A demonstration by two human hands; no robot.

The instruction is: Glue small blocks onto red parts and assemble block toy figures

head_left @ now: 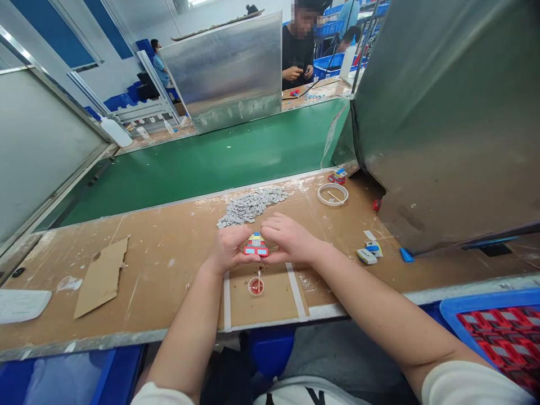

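Between my two hands is a small toy car (256, 246) in red, yellow, blue and grey. My left hand (231, 247) grips its left side, and my right hand (289, 239) grips its right side, fingers curled over it. Just below, a small round cup (255, 286) of red liquid stands on a taped cardboard sheet (276, 306), with a white stick (259, 275) leaning in it. Beyond my fingers lies a heap of small grey pieces (248, 207). The car's sides are hidden by my fingers.
To the right lie a white tape ring (333, 194), toy parts (367, 256) and another toy car (337, 176). A blue crate (451, 306) holds rows of red parts. At left lies torn cardboard (101, 278). Metal panels (442, 140) flank the bench; a person (299, 50) sits across.
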